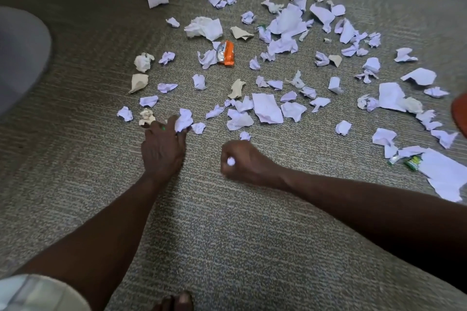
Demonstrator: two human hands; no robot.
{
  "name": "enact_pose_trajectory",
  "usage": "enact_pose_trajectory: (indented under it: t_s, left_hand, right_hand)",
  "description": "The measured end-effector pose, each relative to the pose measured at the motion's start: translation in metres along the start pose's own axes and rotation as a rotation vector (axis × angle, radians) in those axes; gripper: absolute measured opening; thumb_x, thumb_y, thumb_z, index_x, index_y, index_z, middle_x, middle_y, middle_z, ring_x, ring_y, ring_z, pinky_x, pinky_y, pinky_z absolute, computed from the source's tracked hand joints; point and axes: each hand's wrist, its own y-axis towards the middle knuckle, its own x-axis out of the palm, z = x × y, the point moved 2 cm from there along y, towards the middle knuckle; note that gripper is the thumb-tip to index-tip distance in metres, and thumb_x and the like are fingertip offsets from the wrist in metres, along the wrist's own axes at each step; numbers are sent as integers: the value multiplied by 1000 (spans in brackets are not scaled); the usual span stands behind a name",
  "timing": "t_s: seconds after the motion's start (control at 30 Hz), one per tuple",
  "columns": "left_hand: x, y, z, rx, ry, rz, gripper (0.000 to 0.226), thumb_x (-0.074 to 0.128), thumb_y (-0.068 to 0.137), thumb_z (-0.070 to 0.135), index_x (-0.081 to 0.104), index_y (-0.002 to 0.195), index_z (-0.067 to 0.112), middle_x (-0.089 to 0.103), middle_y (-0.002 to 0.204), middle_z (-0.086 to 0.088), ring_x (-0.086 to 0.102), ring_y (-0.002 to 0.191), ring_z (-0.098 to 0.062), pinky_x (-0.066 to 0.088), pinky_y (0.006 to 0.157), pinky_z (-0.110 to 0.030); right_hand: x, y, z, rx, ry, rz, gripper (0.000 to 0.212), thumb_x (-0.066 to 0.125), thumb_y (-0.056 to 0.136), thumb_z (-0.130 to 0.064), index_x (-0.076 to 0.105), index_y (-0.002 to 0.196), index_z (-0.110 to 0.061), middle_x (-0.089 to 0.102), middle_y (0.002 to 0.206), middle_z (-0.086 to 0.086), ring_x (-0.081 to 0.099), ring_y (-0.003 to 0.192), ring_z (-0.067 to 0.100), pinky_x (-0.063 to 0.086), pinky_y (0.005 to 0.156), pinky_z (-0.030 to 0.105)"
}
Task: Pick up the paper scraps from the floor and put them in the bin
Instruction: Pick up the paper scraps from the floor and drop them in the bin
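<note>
Crumpled scrap [183, 120] gripped by left hand [161, 151].

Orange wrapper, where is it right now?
Head view, upper middle of the carpet: the orange wrapper lies against a white scrap, just below the big crumpled tissue.

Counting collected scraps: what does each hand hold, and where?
Left hand pinches a crumpled white scrap at its near edge; right hand is fisted around a scrap, barely showing.

Bare forearms, pale shorts [38, 293]
</note>
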Motion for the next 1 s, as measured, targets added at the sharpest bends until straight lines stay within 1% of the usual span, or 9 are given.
enact_pose_trajectory:
  t_s: [0.1,0.17,0.3,0.4,0.53,0.63,0.83,0.93,1.0]
  left_hand:
    - [0,-3,5,92,26,43,29,45,101,38,55,117,16,58,96,-19,61,79,-42,48,62,-46]
    - [2,-4,5,102,13,43,24,48,99,32,55,114,15,59,91,-19,61,75,-42,46,60,-45]
    - [2,-6,6,113,-17,44,25,49,99,30,55,115,12,61,87,-19,63,71,-41,46,58,-43]
    - [-2,-12,10,28,-122,81,22,47,99,26,54,111,9,63,89,-22,62,76,-43,44,61,-45]
    - [-8,-10,15,-223,-366,154,22,44,100,22,57,110,8,65,98,-21,59,90,-40,37,72,-41]
    - [-13,-5,24,-196,-452,189,20,45,99,16,58,110,6,62,101,-20,57,92,-36,34,73,-37]
    - [-14,0,47,25,-324,-56,21,54,95,15,57,115,12,42,124,-16,55,80,-34,38,67,-36]
    - [-4,-3,44,117,-235,-189,28,62,88,13,54,115,16,41,127,-11,61,88,-39,45,75,-39]
    - [0,-4,44,149,-221,-205,26,62,88,12,55,113,13,46,123,-12,61,90,-41,44,75,-39]
  right_hand:
    - [-28,14,22,101,-27,173,8,62,84,-12,59,78,-8,64,79,3,61,73,16,54,66,40]
    - [-44,21,32,90,-168,191,9,59,83,-12,56,77,-6,59,80,5,58,72,21,51,63,43]
    - [-47,22,43,-39,-401,-9,8,56,88,-9,53,80,-8,53,100,7,54,77,20,50,64,34]
    - [-35,19,48,-151,-539,-44,12,49,95,-8,55,85,-9,53,97,5,53,72,17,51,63,30]
    - [-26,21,47,-221,-640,-6,20,43,101,-10,57,88,-6,52,83,4,50,65,15,49,60,27]
    - [-27,21,45,-200,-605,-8,23,39,102,-10,53,84,-8,50,81,2,50,63,13,45,56,24]
    - [-33,18,43,-164,-556,-45,23,45,96,-3,42,76,-15,47,79,0,44,61,11,31,53,17]
    - [-38,10,42,-155,-544,-74,19,51,92,-2,48,77,-12,48,81,2,44,65,13,40,58,23]
    - [-41,4,44,-135,-546,-100,14,56,88,-3,50,78,-11,46,82,1,43,68,13,38,59,24]
